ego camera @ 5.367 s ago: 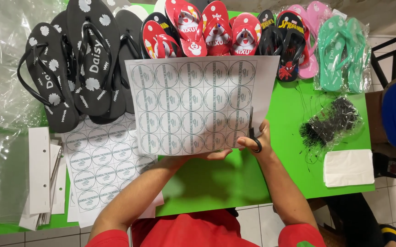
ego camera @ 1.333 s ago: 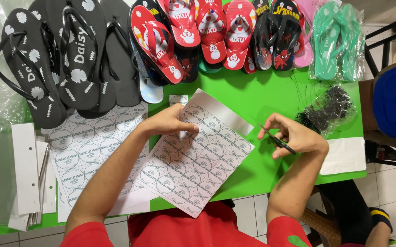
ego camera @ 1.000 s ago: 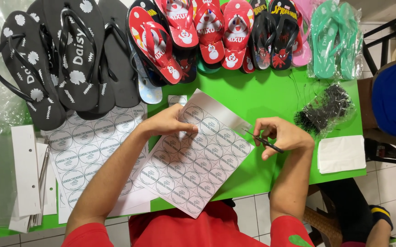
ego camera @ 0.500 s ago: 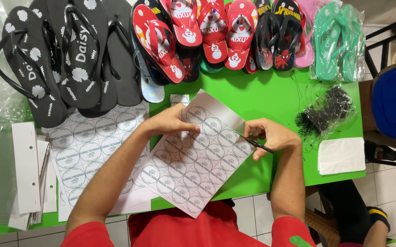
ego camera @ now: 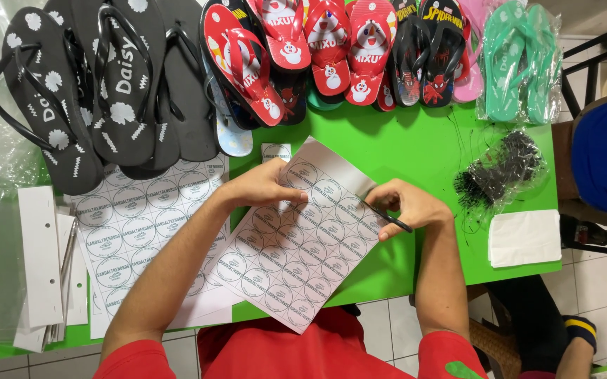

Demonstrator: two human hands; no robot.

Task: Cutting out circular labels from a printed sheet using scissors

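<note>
Surface: green surface (ego camera: 416, 147), flip-flops (ego camera: 247, 63) lined along its far edge.
Sheet: label sheet (ego camera: 296, 245) lies tilted, long axis running from near-left to far-right, between both hands.
Left hand: left hand (ego camera: 265, 186) presses fingertips on the sheet's upper part.
Right hand: right hand (ego camera: 405, 207) pinches black scissors (ego camera: 385, 216) at the sheet's right edge, the nearer hand to the cutting edge.

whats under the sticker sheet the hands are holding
Under the tilted sticker sheet lie the green table and, at its left edge, part of another sheet of round stickers. The left hand presses on top. What lies under its middle is covered.
</note>
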